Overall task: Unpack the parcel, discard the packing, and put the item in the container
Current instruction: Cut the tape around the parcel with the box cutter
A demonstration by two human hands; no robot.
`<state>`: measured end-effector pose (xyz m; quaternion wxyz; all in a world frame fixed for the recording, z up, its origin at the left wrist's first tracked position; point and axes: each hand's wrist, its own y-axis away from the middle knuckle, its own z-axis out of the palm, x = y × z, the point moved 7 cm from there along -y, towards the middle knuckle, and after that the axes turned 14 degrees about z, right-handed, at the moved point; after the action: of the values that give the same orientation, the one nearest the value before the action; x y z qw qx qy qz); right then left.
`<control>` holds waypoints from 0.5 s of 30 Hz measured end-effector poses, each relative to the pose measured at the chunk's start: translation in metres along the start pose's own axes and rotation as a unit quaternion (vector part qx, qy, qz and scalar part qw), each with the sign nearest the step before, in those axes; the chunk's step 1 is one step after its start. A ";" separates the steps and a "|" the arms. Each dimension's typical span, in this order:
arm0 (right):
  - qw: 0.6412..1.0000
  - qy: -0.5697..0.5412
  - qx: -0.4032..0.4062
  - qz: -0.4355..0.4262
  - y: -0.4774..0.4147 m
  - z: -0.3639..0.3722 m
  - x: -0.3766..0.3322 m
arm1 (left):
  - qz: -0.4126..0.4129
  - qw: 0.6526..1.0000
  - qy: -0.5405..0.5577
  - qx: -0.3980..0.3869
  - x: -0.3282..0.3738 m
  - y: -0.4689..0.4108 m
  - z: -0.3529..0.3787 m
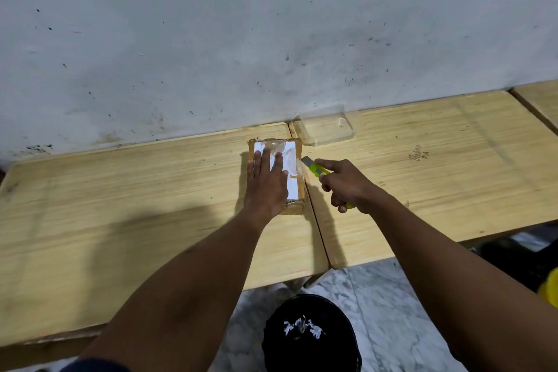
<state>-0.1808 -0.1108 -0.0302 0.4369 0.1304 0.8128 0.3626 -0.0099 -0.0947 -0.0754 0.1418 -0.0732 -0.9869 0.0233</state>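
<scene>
A small brown cardboard parcel (294, 157) with a white label and clear tape lies on the left wooden table (120, 205), near the gap between two tables. My left hand (267, 181) rests flat on top of it, fingers spread. My right hand (347, 187) grips a yellow-green utility knife (317, 168), and the blade tip touches the parcel's right edge. A clear plastic container (327, 130) stands just behind the parcel, against the wall.
A second wooden table (453, 166) adjoins on the right, with a third at the far right. A black bin (311, 335) holding white scraps stands on the marble floor below the table edge. A yellow object (549, 284) shows at the right edge.
</scene>
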 end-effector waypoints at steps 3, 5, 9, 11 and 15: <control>0.999 0.033 -0.010 -0.003 0.006 0.000 0.000 | -0.002 1.000 -0.003 -0.004 0.000 -0.001 0.000; 0.998 0.055 -0.006 -0.007 0.011 0.003 0.001 | -0.003 1.000 -0.004 -0.006 0.001 -0.001 0.000; 0.997 0.077 0.024 -0.017 0.015 0.008 0.003 | -0.007 1.000 0.009 -0.008 0.001 -0.001 -0.003; 0.997 0.062 0.031 -0.018 0.016 0.007 0.005 | -0.006 1.000 0.015 -0.009 0.000 -0.001 -0.003; 0.999 0.014 0.046 -0.022 0.016 0.004 0.007 | -0.006 1.000 0.026 -0.013 0.000 0.000 -0.003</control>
<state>-0.1839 -0.0936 -0.0246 0.4273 0.1274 0.8371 0.3170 -0.0089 -0.0947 -0.0724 0.1670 -0.0697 -0.9835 0.0073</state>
